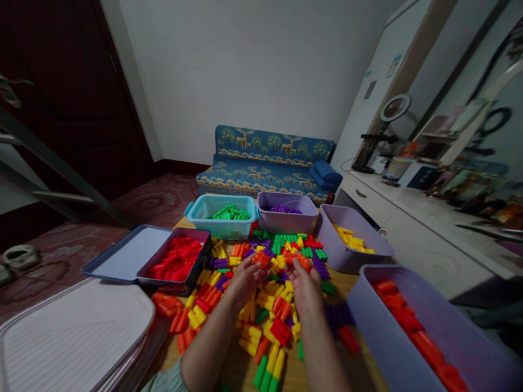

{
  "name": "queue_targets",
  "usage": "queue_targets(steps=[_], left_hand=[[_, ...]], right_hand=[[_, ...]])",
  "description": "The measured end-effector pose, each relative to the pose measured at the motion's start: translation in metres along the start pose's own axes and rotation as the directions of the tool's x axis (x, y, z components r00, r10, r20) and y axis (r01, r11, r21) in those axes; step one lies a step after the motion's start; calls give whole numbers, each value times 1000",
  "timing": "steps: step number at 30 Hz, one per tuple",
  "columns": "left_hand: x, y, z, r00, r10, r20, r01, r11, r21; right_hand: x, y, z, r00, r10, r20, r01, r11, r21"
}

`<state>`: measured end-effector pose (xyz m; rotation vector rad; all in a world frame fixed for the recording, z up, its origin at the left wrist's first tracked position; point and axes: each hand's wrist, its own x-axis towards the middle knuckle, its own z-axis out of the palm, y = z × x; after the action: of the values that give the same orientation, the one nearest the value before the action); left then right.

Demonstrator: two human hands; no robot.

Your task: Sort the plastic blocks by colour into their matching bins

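A heap of small plastic pieces (261,294) in red, orange, yellow, green and purple covers the wooden table (229,370). My left hand (245,277) reaches into the heap, its fingers pinched on an orange piece (261,258). My right hand (304,283) lies beside it, fingers closed on other orange pieces (300,260). Both hands hover just above the middle of the pile.
Sorting containers ring the heap: a dark tin of red pieces (175,260) with open lid, a teal bin of green (223,213), a purple bin of purple (286,212), a purple bin of yellow (351,239), a purple bin of orange (412,326). A white board (73,337) lies at left.
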<state>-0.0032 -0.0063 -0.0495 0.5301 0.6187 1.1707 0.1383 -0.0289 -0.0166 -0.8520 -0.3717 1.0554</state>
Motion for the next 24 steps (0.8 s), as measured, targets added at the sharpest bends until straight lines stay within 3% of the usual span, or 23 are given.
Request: queue_targets(steps=[2,5,7,12,16,19,21,22,24], left_hand=[[1,0,-2,999,15,-28,-15,1000,-9],[3,0,-4,998,21,-61,-23,1000,-17],[4,0,-4,998,14,-53,-15,1000,-14],[5,0,-7,999,16,-32,-16,1000,-1],[12,0,-11,998,55,-17,-54,996,71],[23,9,-15,987,157,-45,-140,956,258],[31,20,-18,953,292,-76,-219,842,493],[34,26,-19,928,367,-58,-248,729,638],[39,37,-24,891,449,73,-263,377,888]], right_hand=[[1,-29,2,985,-135,-106,149,978,144],[5,-75,-3,902,-363,-235,420,863,279],[7,-98,-10,861,-389,-328,492,799,345],[6,-117,-25,876,-221,-429,417,793,443],[3,-102,-20,906,-178,-384,342,842,417],[4,-84,-16,937,-152,-314,247,925,288],[5,-71,-15,949,-129,-286,192,960,204],[6,-65,-16,954,-117,-275,169,971,172],[6,-54,-16,963,-101,-248,132,985,113]])
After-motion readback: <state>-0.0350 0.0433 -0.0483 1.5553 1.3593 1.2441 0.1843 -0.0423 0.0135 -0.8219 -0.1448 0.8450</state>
